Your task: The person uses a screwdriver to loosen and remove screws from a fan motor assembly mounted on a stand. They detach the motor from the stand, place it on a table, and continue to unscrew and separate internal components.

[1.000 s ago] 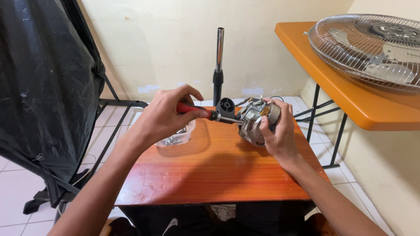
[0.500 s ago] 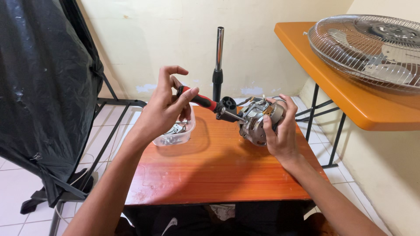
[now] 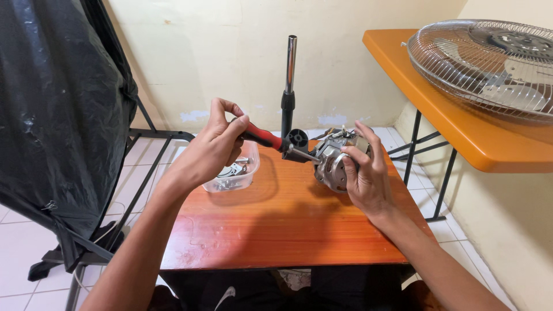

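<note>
My left hand (image 3: 216, 147) grips the red and black handle of a screwdriver (image 3: 266, 138), whose shaft points right into a grey metal fan motor (image 3: 329, 164). My right hand (image 3: 364, 173) wraps around the motor's right side and holds it on the small orange wooden table (image 3: 276, 224). Behind the motor rises a black and chrome fan stand pole (image 3: 290, 80).
A clear plastic tub (image 3: 236, 175) with small metal parts sits on the table under my left hand. To the right stands an orange table (image 3: 461, 115) bearing a wire fan guard (image 3: 489, 63). A black sheet on a stand (image 3: 52, 115) hangs at the left.
My left hand has shifted its fingers on the screwdriver handle, lifting and re-gripping it. The motor and my right hand stay in place.
</note>
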